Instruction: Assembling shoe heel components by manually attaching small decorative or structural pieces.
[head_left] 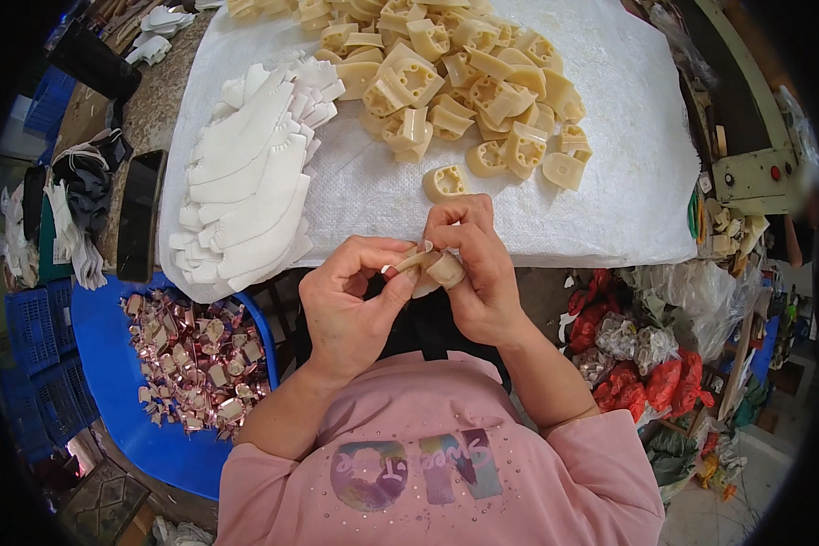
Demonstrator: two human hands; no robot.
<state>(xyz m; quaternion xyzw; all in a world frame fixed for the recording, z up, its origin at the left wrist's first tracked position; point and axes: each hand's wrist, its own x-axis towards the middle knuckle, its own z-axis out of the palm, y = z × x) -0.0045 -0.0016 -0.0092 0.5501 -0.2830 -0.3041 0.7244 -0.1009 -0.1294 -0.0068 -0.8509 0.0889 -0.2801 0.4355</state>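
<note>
Over the near edge of the table both my hands meet on one small beige shoe heel point(445, 270), with a thin pale piece of sheet at its upper left side. My left hand point(344, 296) is closed, thumb and fingers pinching that pale sheet. My right hand point(482, 278) wraps the heel from the right, thumb below and fingers on top. The fingers partly hide the join of the two. Just beyond my hands lies a single cream plastic heel point(446, 184) with a hollow, holed face. Overlapping white cut pieces point(246, 173) with notched edges lie to the left.
A heap of cream heels point(464, 82) covers the far part of the white woven sheet point(364, 209). A phone point(142, 217) lies at the left edge. Below it, a blue tub point(109, 364) holds many shiny pinkish pieces. Red and clear plastic bags point(646, 364) crowd the right.
</note>
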